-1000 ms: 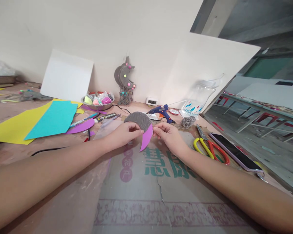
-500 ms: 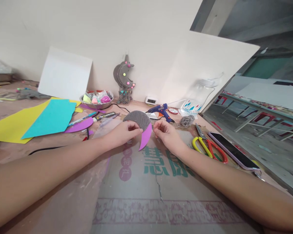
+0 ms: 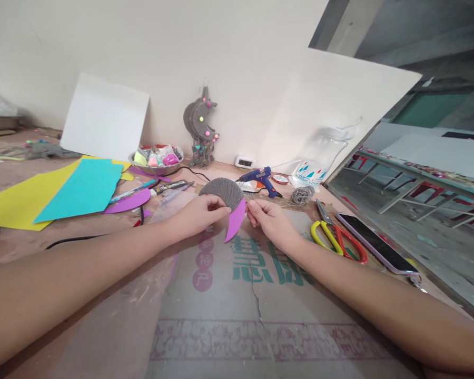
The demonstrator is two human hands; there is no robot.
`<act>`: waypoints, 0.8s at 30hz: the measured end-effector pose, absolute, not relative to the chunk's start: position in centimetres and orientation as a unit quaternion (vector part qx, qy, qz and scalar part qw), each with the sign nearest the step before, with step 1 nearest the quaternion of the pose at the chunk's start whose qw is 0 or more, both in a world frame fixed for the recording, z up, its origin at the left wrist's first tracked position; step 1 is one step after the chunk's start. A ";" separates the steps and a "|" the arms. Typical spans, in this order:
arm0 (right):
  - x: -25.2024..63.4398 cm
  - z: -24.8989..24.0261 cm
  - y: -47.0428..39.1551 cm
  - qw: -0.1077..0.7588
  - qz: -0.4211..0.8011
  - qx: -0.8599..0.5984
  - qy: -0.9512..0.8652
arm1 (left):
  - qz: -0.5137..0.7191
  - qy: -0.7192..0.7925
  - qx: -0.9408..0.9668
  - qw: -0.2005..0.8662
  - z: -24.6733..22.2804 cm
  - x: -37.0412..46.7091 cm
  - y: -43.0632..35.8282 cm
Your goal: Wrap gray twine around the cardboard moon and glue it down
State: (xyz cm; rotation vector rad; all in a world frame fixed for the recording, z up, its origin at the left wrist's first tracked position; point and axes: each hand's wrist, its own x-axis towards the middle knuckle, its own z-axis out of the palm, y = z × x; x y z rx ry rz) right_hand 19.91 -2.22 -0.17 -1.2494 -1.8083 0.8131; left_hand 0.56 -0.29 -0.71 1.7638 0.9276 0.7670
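My left hand [image 3: 210,213] pinches a crescent-shaped piece between thumb and fingers. Grey yarn [image 3: 223,190] is wound over the upper part of that crescent, while its lower tip is bare purple foam sheet [image 3: 236,223]. Close to the crescent's right edge, my right hand [image 3: 267,217] has its thumb and fingers pressed together. What it pinches is too fine to make out. Behind the hands a blue glue gun [image 3: 260,179] lies on the table, with a ball of grey yarn [image 3: 303,195] to its right.
Scissors [image 3: 335,237] and a phone [image 3: 373,242] lie right of my right forearm. Yellow [image 3: 16,202] and turquoise [image 3: 81,189] sheets lie left, near a metal bowl [image 3: 156,169] of coloured clay packets. A decorated moon ornament [image 3: 200,123] hangs on the wall beside a clear jug [image 3: 319,158].
My right hand has turned slightly and its fingers have curled in tighter beside the crescent. The left hand and the crescent have stayed almost in place.
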 end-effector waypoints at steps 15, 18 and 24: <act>19.9 -0.6 -2.3 0.320 0.357 -0.459 -0.748 | 0.343 0.371 0.721 0.474 -0.3 0.3 -0.4; 19.5 -0.6 -2.6 0.296 0.322 -0.447 -0.780 | 0.346 0.397 0.713 0.464 0.1 0.3 -0.6; 20.7 0.8 -2.6 0.372 0.228 -0.501 -0.747 | 0.369 0.458 0.686 0.429 0.2 0.4 -0.6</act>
